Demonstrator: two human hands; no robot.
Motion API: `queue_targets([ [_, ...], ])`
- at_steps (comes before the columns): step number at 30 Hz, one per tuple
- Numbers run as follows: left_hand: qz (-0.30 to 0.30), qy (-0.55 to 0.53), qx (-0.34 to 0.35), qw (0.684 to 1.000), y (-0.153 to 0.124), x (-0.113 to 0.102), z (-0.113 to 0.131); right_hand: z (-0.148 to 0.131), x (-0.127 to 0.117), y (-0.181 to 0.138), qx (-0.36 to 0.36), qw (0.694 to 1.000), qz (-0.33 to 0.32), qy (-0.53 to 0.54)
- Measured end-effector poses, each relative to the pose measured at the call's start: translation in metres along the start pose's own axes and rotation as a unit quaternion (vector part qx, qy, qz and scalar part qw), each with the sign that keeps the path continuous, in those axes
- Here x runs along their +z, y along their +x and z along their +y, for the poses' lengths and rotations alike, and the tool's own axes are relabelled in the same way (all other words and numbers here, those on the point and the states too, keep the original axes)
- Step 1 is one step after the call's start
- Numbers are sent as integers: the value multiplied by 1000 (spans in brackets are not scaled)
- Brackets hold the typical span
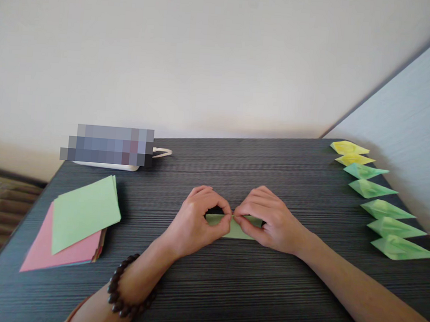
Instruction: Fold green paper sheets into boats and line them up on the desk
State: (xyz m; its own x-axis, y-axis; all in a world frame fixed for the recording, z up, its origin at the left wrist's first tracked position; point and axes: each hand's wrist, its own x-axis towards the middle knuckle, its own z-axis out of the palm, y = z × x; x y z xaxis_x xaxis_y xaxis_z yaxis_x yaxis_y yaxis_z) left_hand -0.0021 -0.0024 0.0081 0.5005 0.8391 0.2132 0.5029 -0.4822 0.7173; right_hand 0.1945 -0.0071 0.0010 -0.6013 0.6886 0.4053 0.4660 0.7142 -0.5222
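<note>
A small folded piece of green paper [236, 229] lies on the dark striped table [227, 291] in the middle. My left hand [199, 219] pinches its left part with curled fingers. My right hand [269, 222] pinches its right part, and the fingertips of both hands meet at the paper's top edge. Most of the paper is hidden under the hands. A dark bead bracelet [124, 293] sits on my left wrist.
A stack of square sheets [80, 220], green on top and pink beneath, lies at the left. A row of several folded paper shapes [382, 209], two yellow and the others green, runs along the right edge by the wall. A white device [106, 165] with a cable sits at the back left.
</note>
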Motion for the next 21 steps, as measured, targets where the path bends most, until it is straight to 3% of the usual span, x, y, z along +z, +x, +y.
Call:
queue_targets([
  [16, 21, 1, -26, 999, 0, -17, -20, 15, -23, -5, -1, 999, -13, 48],
  [21, 22, -20, -65, 997, 0, -25, -21, 15, -24, -6, 8, 999, -21, 42],
])
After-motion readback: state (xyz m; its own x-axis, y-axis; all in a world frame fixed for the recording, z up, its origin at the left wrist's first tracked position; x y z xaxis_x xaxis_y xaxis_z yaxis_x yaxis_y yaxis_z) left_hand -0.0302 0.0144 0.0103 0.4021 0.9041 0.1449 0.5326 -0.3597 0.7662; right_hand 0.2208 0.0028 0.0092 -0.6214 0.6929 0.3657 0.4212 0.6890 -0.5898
